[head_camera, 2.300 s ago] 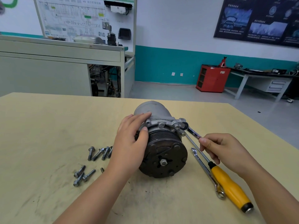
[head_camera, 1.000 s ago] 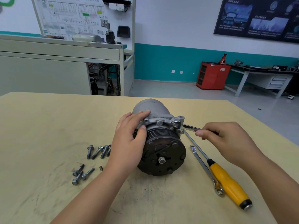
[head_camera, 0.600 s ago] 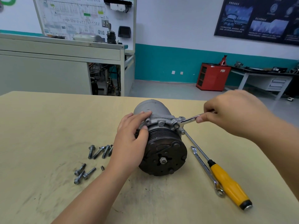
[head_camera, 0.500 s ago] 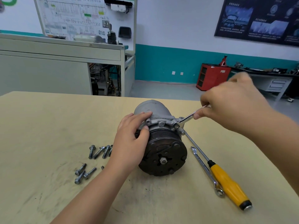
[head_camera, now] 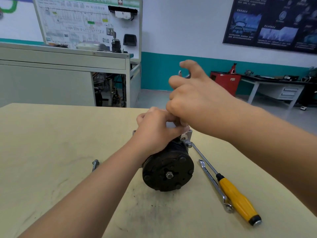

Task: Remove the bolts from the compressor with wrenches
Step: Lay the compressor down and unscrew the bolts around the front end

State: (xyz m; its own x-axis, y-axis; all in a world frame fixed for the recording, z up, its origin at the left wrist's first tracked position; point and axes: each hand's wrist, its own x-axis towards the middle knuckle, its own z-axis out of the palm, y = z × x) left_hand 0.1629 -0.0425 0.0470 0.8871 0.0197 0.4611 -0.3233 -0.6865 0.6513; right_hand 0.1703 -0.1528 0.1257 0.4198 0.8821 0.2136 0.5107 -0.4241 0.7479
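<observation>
On the pale, scuffed table, the compressor lies on its side, dark round pulley face towards me. I curl my left hand over its cast-metal housing, probably to stop it rolling; my right hand closes round a polished steel wrench, open end showing above the fingers, lower end hidden. A spare wrench, a yellow-handled screwdriver and one loose bolt lie nearby.
</observation>
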